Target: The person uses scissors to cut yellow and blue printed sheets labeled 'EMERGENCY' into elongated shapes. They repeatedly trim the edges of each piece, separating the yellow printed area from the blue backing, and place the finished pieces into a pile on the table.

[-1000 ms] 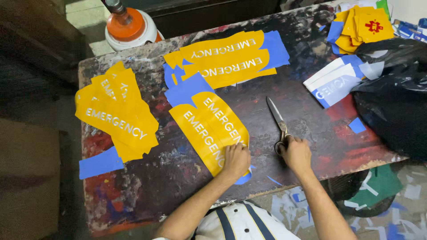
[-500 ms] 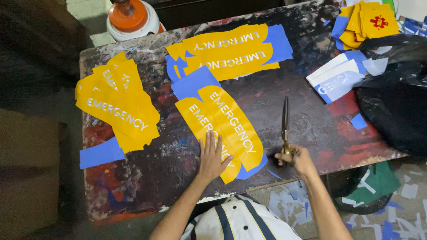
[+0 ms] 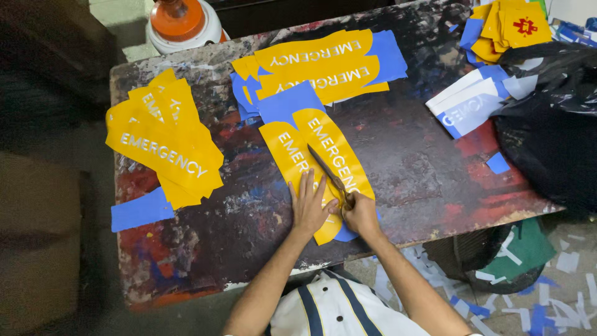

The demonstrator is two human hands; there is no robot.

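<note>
A long yellow printed sheet with a blue edge [image 3: 292,146] lies in the middle of the dark, paint-stained table [image 3: 410,168]. My left hand [image 3: 310,205] rests flat on its near end, fingers spread. My right hand [image 3: 359,214] grips the handles of a pair of scissors [image 3: 326,171]. The blades point up and left across the yellow sheet, close beside my left fingers. I cannot tell whether the blades are apart.
A stack of yellow sheets [image 3: 165,146] sits at the left with a blue strip [image 3: 142,210] below it. More yellow and blue sheets [image 3: 323,65] lie at the back. White and blue sheets [image 3: 466,102] and a black bag [image 3: 553,124] are at right. An orange-topped container [image 3: 183,22] stands behind the table.
My right hand has swung the scissors from beside the sheet onto it, blades now angled left. My left hand moved right and lies next to the scissors.
</note>
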